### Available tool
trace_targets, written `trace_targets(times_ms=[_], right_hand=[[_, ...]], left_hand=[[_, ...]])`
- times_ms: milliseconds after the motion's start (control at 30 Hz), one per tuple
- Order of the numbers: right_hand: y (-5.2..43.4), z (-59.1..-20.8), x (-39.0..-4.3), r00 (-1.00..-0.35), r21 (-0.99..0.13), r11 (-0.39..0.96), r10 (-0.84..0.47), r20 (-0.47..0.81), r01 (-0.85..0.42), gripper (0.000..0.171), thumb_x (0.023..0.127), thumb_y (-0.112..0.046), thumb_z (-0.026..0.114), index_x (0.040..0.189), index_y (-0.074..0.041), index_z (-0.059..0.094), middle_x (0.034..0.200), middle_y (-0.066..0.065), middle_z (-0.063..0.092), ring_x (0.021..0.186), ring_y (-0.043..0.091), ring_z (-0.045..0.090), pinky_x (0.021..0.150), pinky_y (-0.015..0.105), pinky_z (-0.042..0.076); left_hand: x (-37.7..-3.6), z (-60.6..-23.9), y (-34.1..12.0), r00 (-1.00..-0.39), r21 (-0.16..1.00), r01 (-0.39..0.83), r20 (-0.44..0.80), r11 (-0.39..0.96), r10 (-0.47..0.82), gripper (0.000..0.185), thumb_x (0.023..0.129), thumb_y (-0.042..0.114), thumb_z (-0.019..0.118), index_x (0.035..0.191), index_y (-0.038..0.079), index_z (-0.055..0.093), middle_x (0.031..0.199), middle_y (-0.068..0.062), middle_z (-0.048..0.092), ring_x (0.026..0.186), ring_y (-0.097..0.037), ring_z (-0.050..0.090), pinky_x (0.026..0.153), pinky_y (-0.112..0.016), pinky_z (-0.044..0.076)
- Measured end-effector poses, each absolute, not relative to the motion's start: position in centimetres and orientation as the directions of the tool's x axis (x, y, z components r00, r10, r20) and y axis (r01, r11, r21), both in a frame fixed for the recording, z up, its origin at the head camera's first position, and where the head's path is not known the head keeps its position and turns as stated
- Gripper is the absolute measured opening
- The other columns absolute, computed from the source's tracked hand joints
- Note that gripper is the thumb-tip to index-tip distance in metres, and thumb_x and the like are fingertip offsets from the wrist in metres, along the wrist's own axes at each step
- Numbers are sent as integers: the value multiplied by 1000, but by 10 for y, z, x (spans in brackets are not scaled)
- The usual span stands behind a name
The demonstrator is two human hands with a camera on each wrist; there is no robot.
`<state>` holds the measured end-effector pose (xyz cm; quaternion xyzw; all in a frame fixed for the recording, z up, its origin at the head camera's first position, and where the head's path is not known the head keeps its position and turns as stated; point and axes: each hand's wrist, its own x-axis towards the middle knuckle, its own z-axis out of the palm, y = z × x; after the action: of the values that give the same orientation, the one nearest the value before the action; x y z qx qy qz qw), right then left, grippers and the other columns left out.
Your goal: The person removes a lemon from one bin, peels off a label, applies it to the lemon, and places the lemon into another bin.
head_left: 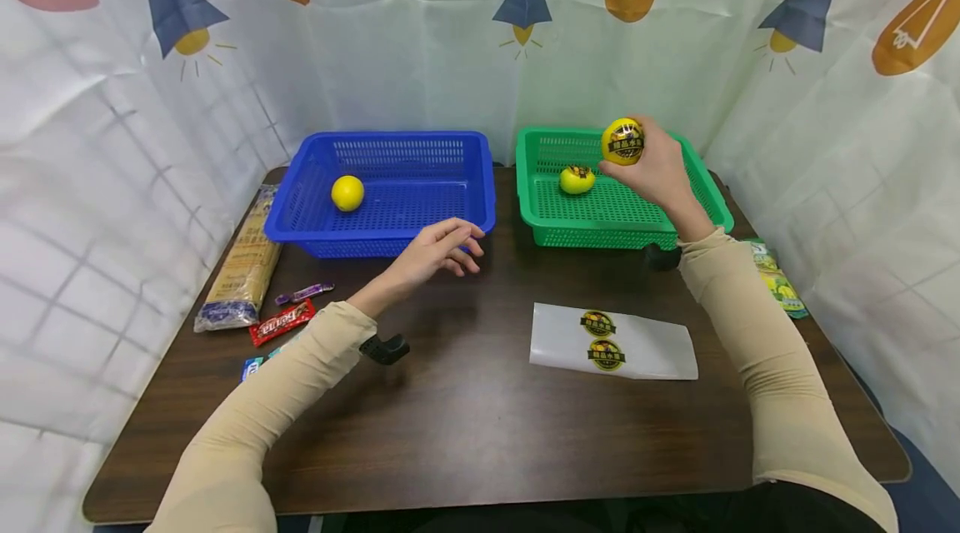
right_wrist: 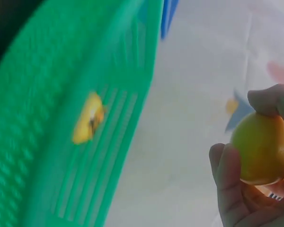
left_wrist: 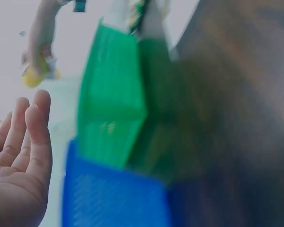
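Observation:
My right hand (head_left: 654, 168) grips a yellow lemon (head_left: 622, 141) with a round black-and-gold sticker, held above the green basket (head_left: 540, 216); the lemon (right_wrist: 264, 149) shows between my fingers (right_wrist: 229, 182) in the right wrist view. A second stickered lemon (head_left: 577, 179) lies inside the green basket (right_wrist: 47, 156). A plain yellow lemon (head_left: 348, 193) lies in the blue basket (head_left: 420, 237). My left hand (head_left: 442, 248) hovers open, fingers relaxed, just in front of the blue basket's near rim, holding nothing. A white sticker sheet (head_left: 652, 348) with two round stickers (head_left: 597, 323) lies on the table.
A pasta packet (head_left: 243, 262), a red candy wrapper (head_left: 282, 321), a purple wrapper (head_left: 303, 293) and a blue one (head_left: 252, 367) lie at the table's left. A green-yellow packet (head_left: 780, 283) lies at the right edge. Printed cloth walls enclose the dark wooden table (head_left: 465, 425).

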<state>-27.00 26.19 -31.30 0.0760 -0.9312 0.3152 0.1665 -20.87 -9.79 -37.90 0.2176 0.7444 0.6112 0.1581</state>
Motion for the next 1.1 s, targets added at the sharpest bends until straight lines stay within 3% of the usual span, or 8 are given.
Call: trace_targets(times_ms=[167, 267, 400, 500, 733, 833, 967, 1100], right_hand=[[282, -302, -302, -968, -592, 797, 41, 249, -119, 84, 88, -40, 68, 155, -8, 27, 143, 24, 50, 121, 41, 53, 99, 54, 47], [290, -298, -320, -982, -629, 777, 96, 164, -29, 88, 88, -46, 66, 156, -10, 23, 147, 24, 45, 123, 39, 51, 98, 50, 50], [297, -300, -338, -985, -652, 753, 163, 63, 83, 93, 86, -51, 67, 156, -9, 23, 148, 24, 43, 108, 29, 57, 78, 32, 58], [304, -310, -350, -981, -655, 743, 194, 13, 138, 94, 86, -50, 69, 154, -4, 24, 146, 27, 42, 91, 23, 60, 69, 26, 58], [316, -337, -365, -963, -628, 732, 237, -126, 263, 94, 89, -46, 67, 152, 5, 20, 144, 33, 39, 76, 22, 61, 81, 39, 59], [313, -347, -370, -955, -610, 736, 219, -198, 295, 90, 90, -45, 67, 149, 8, 24, 135, 33, 41, 69, 19, 63, 77, 37, 59], [310, -363, -378, -940, -608, 725, 170, -296, 323, 86, 90, -40, 69, 146, 10, 27, 115, 25, 45, 58, 13, 54, 61, 31, 53], [307, -376, -383, -927, -565, 762, 123, -354, 317, 83, 92, -35, 69, 146, 9, 26, 119, 26, 45, 71, 20, 53, 59, 28, 50]], left_hand=[[-235, -354, -121, -879, 972, 184, 96, 146, 467, 39, 106, 32, 45, 125, 1, 59, 100, -1, 67, 83, -8, 71, 76, -28, 59], [-252, -341, -137, -904, 969, 203, 130, 142, 406, 34, 105, 33, 49, 120, 7, 63, 96, 7, 68, 83, -7, 71, 78, -25, 58], [-273, -326, -155, -940, 969, 194, 139, 150, 312, 32, 102, 37, 53, 117, 11, 64, 95, 9, 68, 85, -7, 70, 79, -23, 57], [-289, -317, -166, -959, 974, 161, 117, 160, 259, 35, 101, 40, 53, 119, 12, 63, 97, 8, 67, 87, -8, 70, 79, -21, 55], [-326, -302, -190, -988, 991, 43, 23, 130, 150, 46, 100, 45, 52, 131, 11, 57, 109, 4, 63, 91, -10, 67, 78, -19, 54], [-337, -303, -203, -997, 973, 2, -15, 231, 74, 54, 101, 49, 49, 138, 11, 53, 112, 5, 61, 93, -10, 65, 80, -19, 53], [-345, -312, -221, -997, 879, -57, -75, 473, 19, 63, 101, 53, 43, 147, 10, 45, 132, -4, 57, 114, -18, 60, 101, -29, 51], [-349, -322, -241, -987, 771, -102, -158, 628, 34, 72, 101, 56, 41, 154, 7, 33, 156, -18, 39, 139, -33, 44, 118, -47, 38]])
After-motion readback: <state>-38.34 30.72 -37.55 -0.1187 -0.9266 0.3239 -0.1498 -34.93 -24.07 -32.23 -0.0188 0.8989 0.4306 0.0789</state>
